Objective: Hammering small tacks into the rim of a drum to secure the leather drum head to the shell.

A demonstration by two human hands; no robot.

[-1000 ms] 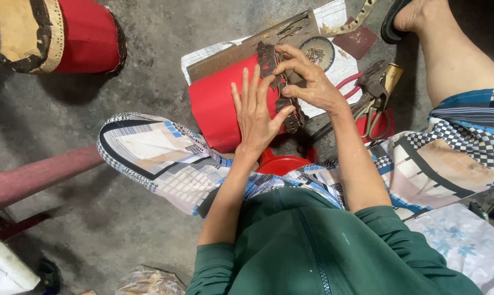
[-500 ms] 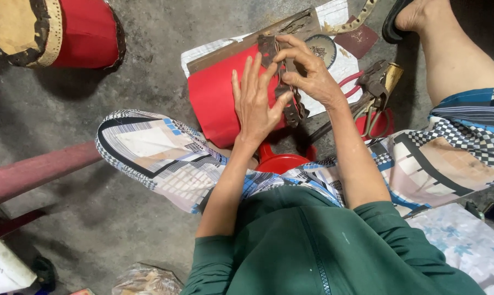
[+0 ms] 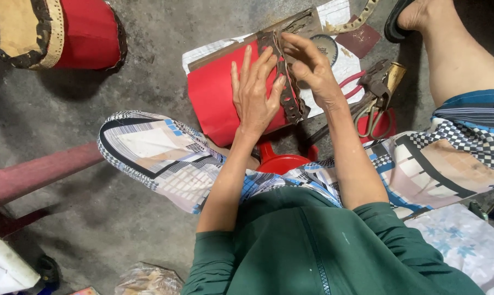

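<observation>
Red sheet (image 3: 217, 95) lies on the person's lap, over the knees, a brown perforated strip (image 3: 287, 82) running along its right edge; left hand (image 3: 256, 93) presses flat on the sheet, fingers spread, gripping nothing; right hand (image 3: 311, 68) pinches the strip near its top, fingers closed on it. Scissors (image 3: 370, 114) lie just right of the wrist, on the paper (image 3: 345, 60); red drum (image 3: 66, 33) stands well apart, upper left; floor (image 3: 148, 65) is bare concrete.

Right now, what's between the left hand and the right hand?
In the head view, a brown perforated strip runs between left hand and right hand, over the red sheet.
</observation>
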